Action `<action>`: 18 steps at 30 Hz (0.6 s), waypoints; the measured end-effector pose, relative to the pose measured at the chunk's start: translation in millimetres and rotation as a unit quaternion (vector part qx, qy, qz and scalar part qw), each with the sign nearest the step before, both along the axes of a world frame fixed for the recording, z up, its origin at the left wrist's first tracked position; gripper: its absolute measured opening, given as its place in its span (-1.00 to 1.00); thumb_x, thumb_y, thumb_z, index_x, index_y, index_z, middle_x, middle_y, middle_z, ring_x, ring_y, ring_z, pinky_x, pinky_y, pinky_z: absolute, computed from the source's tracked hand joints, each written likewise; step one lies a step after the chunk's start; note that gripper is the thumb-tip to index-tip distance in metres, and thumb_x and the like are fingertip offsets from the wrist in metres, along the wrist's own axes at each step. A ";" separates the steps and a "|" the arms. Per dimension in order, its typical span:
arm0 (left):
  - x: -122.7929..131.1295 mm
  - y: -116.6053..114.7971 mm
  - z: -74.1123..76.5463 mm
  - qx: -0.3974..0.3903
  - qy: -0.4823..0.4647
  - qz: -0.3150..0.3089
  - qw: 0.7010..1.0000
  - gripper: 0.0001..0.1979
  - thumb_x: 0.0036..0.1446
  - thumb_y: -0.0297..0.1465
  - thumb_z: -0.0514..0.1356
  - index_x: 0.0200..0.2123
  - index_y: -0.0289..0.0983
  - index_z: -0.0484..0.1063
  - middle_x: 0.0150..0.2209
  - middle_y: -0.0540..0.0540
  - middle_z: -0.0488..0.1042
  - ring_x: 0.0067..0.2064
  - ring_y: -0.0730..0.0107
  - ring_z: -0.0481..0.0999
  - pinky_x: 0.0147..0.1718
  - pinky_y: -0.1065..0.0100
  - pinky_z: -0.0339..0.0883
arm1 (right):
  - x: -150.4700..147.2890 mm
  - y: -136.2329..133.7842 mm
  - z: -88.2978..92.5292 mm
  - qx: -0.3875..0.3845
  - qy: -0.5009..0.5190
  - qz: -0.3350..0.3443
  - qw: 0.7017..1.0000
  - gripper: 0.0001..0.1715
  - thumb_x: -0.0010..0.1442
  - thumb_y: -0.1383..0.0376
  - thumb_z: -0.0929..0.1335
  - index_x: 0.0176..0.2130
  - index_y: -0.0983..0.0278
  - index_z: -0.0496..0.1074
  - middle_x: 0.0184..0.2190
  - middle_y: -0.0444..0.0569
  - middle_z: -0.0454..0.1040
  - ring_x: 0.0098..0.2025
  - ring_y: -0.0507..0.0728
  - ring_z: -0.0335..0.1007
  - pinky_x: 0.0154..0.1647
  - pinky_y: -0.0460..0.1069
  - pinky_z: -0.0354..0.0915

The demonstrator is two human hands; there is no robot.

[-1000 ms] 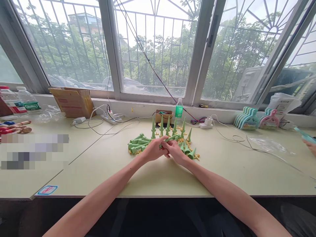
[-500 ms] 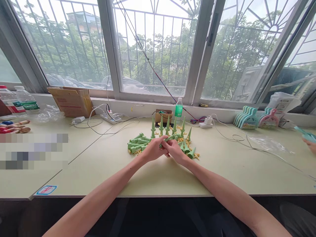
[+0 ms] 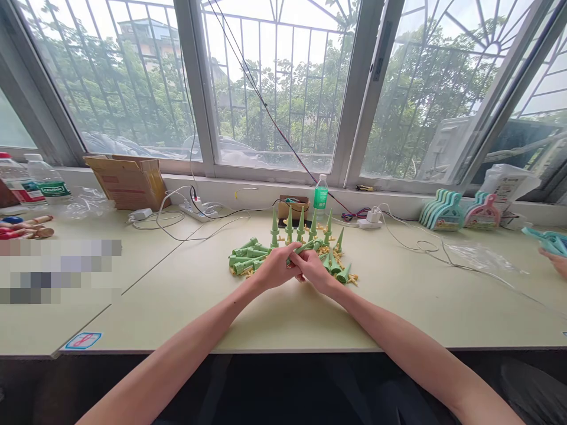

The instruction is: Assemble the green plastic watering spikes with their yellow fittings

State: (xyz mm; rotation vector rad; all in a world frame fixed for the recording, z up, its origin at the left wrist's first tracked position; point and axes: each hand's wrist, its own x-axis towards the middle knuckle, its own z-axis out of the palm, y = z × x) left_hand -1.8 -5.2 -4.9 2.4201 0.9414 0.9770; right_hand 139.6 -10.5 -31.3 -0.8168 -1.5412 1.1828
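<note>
My left hand (image 3: 278,267) and my right hand (image 3: 316,273) meet over the middle of the table, fingers closed around one green plant watering spike (image 3: 306,245). Much of that spike is hidden by the fingers. Behind the hands, several finished-looking spikes (image 3: 274,229) stand upright in a row, with small yellow valves (image 3: 289,241) on them. To the left lies a pile of green tubular parts (image 3: 243,260). Right of my hands, green cones (image 3: 342,275) lie among more yellow valves (image 3: 353,278).
A small brown box (image 3: 301,209) and a green-labelled bottle (image 3: 321,193) stand behind the row. A cardboard box (image 3: 126,183), power strip (image 3: 201,209) and cables line the window. Stacked hangers (image 3: 443,212) stand right. Another person's hand (image 3: 557,262) holds blue-green items at the right edge.
My hands and the held spike stay almost in place. At the right edge, the other person's hand and the blue-green items have shifted slightly left.
</note>
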 end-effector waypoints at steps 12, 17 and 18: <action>0.1 0.0 -0.4 0.019 0.021 0.014 0.999 -0.55 -0.10 -0.52 0.12 -0.05 -0.27 0.35 -0.44 0.01 0.56 -0.41 0.40 0.48 -0.34 0.42 0.32 | -0.5 -1.1 2.4 -0.005 -0.019 0.003 1.000 -0.41 0.12 -0.05 0.36 -0.66 0.29 0.22 -0.77 -0.20 0.15 -0.74 -0.07 0.07 -0.73 -0.13 0.04; -0.4 1.4 -2.1 0.021 0.029 0.014 0.999 -0.61 -0.11 -0.52 0.11 -0.12 -0.26 0.36 -0.45 0.00 0.54 -0.40 0.37 0.49 -0.37 0.42 0.30 | -0.8 -2.0 3.5 -0.016 -0.035 0.003 0.999 -0.40 0.13 -0.04 0.36 -0.68 0.28 0.18 -0.79 -0.20 0.15 -0.74 -0.07 0.06 -0.73 -0.13 0.04; -0.5 1.6 -2.4 0.020 0.029 0.014 0.999 -0.61 -0.11 -0.52 0.11 -0.12 -0.26 0.36 -0.45 0.00 0.53 -0.40 0.36 0.49 -0.37 0.42 0.30 | -0.8 -2.1 3.6 -0.017 -0.039 0.002 0.999 -0.40 0.13 -0.04 0.36 -0.68 0.28 0.18 -0.79 -0.19 0.16 -0.75 -0.06 0.07 -0.73 -0.13 0.04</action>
